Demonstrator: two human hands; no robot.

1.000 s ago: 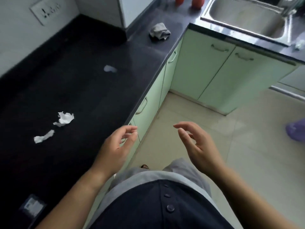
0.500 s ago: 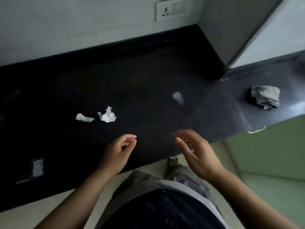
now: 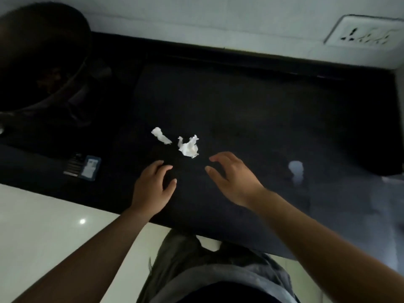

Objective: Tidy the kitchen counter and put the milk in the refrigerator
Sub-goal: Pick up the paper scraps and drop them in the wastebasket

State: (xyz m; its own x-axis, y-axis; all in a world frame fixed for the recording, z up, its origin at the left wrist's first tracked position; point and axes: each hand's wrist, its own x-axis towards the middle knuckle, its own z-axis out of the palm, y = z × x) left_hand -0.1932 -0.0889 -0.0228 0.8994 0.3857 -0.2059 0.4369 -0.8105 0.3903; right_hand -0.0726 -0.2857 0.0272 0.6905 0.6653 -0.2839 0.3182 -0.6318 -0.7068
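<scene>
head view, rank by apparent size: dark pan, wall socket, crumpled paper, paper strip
1. dark pan, though partly cropped
2. wall socket
3. crumpled paper
4. paper strip, only slightly smaller

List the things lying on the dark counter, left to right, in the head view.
Dark round vessel → small blue packet → thin paper scrap → crumpled paper wad → pale patch.
</scene>
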